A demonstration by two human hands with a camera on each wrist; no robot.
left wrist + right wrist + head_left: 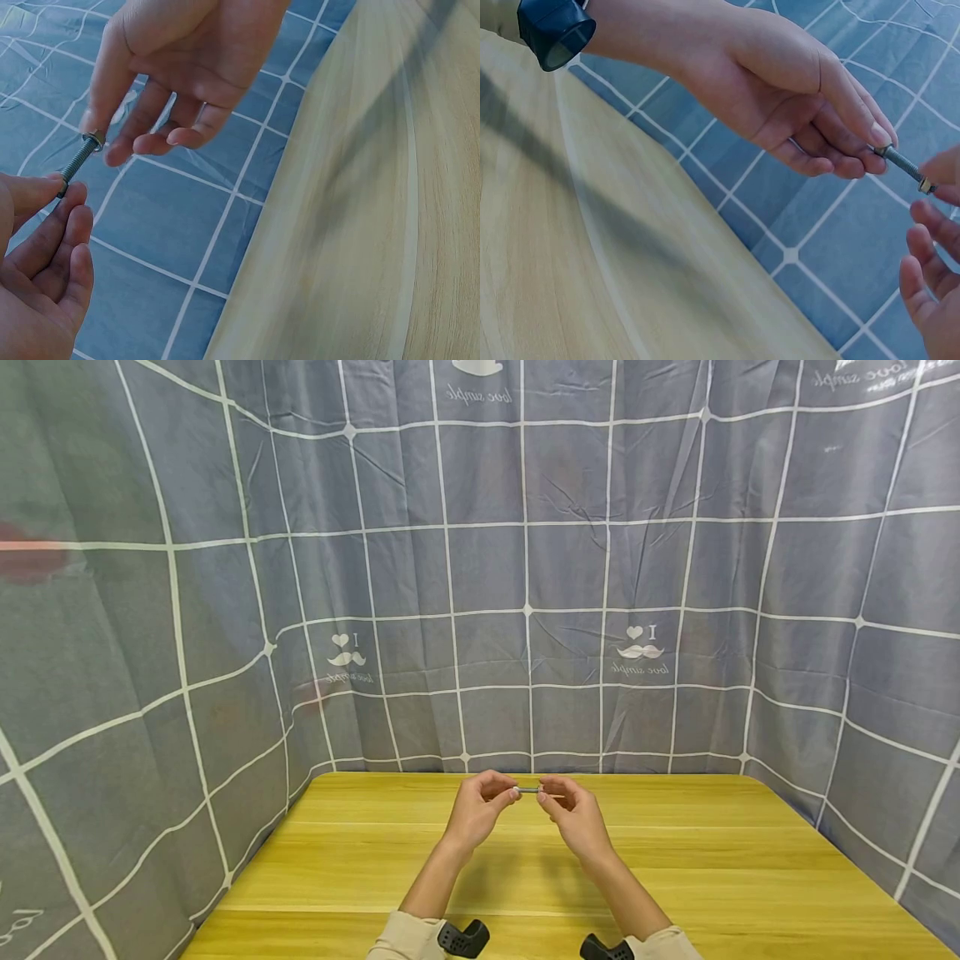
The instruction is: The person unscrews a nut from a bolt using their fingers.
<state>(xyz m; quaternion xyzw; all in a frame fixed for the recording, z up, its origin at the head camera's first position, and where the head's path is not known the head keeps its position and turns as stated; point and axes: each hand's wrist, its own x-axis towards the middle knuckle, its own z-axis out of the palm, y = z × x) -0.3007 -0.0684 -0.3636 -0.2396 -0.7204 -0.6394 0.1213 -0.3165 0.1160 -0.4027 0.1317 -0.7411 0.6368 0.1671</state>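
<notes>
A metal bolt (528, 790) with a threaded shank is held level between both hands, above the far part of the table. My left hand (476, 811) pinches one end of the bolt (78, 160) between thumb and fingertips. At the other end is my right hand (577, 819), its thumb and forefinger at a wider, ring-like metal piece (926, 184) on the bolt. The other fingers of the right hand (184, 67) are loosely bent. In the right wrist view, the left hand (802, 105) covers its end of the bolt with the thumb.
A yellow wood-grain table (360, 868) lies under the hands. Grey curtains (487, 568) with white grid lines hang behind it and at both sides. Black wrist devices (463, 938) sit at both light sleeves (405, 937).
</notes>
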